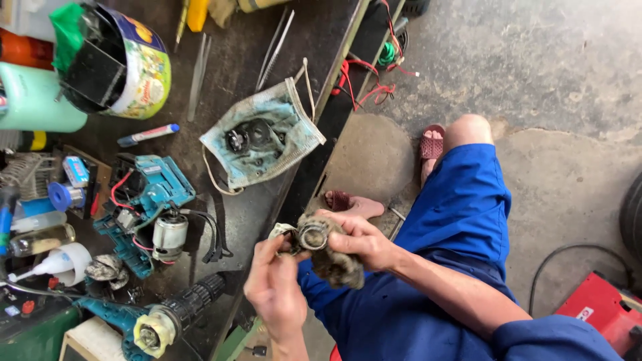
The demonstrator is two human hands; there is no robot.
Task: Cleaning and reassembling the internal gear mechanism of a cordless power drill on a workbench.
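Ring part (pixel 312 236), round and metal, wrapped in a dirty rag (pixel 334 261), held off the bench edge, above blue-trousered knees. Gripped from the right by right hand (pixel 358 239), closed over rag and part. Pinched from the left by left hand (pixel 275 284), fingertips on the rag's edge. Nearby on the bench (pixel 307 47): opened teal tool (pixel 144 200), soiled mask (pixel 261 140) with small parts.

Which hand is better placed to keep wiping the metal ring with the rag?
Probably the left hand: its fingertips pinch at the metal ring, while the right hand cradles ring and rag from behind.
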